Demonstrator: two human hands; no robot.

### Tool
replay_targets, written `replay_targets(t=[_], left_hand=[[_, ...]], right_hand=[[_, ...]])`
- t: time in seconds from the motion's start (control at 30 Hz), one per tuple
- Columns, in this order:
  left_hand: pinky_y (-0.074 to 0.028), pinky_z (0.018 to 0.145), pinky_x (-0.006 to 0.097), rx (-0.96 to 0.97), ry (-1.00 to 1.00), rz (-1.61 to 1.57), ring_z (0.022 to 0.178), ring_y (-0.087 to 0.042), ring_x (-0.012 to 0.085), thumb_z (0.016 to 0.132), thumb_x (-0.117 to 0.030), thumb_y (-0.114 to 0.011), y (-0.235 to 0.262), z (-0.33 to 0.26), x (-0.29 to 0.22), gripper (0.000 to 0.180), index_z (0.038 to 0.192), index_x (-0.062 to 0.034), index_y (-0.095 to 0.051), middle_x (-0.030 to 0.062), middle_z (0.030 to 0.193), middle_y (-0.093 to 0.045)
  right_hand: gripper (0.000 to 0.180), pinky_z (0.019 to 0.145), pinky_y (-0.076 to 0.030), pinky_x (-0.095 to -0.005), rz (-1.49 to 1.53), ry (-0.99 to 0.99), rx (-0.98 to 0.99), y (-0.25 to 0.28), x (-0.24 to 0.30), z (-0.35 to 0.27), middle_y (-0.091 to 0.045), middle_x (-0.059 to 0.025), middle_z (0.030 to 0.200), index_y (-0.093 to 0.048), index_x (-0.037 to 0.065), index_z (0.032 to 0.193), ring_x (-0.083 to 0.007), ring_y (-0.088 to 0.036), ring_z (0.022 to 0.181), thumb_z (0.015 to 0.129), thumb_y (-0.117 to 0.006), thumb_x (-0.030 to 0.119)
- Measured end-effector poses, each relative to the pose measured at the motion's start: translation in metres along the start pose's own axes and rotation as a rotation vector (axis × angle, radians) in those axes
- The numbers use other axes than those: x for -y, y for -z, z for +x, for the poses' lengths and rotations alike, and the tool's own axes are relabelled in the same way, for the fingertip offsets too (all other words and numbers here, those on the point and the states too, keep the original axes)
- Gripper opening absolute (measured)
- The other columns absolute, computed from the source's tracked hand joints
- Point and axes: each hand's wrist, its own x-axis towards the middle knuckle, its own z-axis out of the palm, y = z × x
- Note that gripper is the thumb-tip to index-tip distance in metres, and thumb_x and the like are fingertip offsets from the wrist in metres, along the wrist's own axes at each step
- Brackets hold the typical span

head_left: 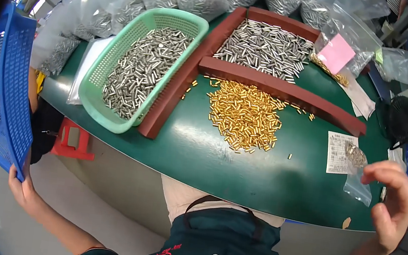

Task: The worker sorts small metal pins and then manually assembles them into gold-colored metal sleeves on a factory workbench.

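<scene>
The left hand (23,190) pinches the lower corner of a blue perforated basket (12,76), thumb and fingers closed on its rim; the basket is tipped up beyond the desk's left end, and its inside is too hard to make out to tell whether anything lies in it. The right hand (392,201) is raised over the desk's right edge, fingers loosely curled and spread from the thumb, with nothing visible in its grasp. Just beside it is a small zip bag (358,191) of metal pieces, next to a printed paper slip (335,157).

Farther in, on the green desk (175,147), a heap of short gold pins (246,117) lies loose, with a single gold pin (290,156) apart to its right and a few strays along the reddish-brown rail (286,89). These look not yet gathered into any container.

Behind the rail, silver pins (266,48) are spread loose, apart from the gold. More silver pins (141,73) fill the bottom of a light green basket (116,125). Along the back, many clear plastic bags (200,0) already hold silver pieces, so that portion appears packed, while the loose lots seem to be what is left.
</scene>
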Motion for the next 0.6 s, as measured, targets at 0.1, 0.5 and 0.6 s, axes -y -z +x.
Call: replay_targets(t=[0.1, 0.5, 0.6], left_hand=[[-0.033, 0.104, 0.054, -0.009, -0.028, 0.175, 0.122, -0.035, 0.0424, 0.077, 0.011, -0.040, -0.007, -0.018, 0.003, 0.055, 0.128, 0.0212, -0.021, 0.0313, 0.131, -0.031], [-0.032, 0.102, 0.058, 0.224, 0.330, 0.323, 0.111, -0.045, 0.0405, 0.065, 0.014, -0.046, -0.068, -0.020, 0.057, 0.060, 0.124, 0.0155, -0.032, 0.0258, 0.121, -0.045], [-0.033, 0.098, 0.062, 0.251, 0.355, 0.361, 0.112, -0.044, 0.0453, 0.064, 0.014, -0.044, -0.082, -0.031, 0.066, 0.062, 0.124, 0.0151, -0.031, 0.0288, 0.122, -0.043]], right_hand=[[0.037, 0.076, -0.048, -0.0339, 0.072, -0.150, 0.068, -0.019, -0.020, -0.024, -0.063, -0.0195, 0.089, -0.062, -0.007, 0.093, -0.0270, -0.061, 0.084, 0.063, -0.064, 0.015], [0.025, 0.069, -0.049, -0.0314, 0.130, -0.180, 0.085, -0.077, -0.056, -0.068, -0.065, -0.0123, 0.085, -0.064, -0.003, 0.089, -0.0253, -0.063, 0.077, 0.064, -0.063, -0.002], [0.024, 0.068, -0.048, -0.0316, 0.155, -0.159, 0.092, -0.083, -0.062, -0.067, -0.065, -0.0121, 0.084, -0.064, -0.002, 0.089, -0.0253, -0.063, 0.076, 0.065, -0.064, -0.002]])
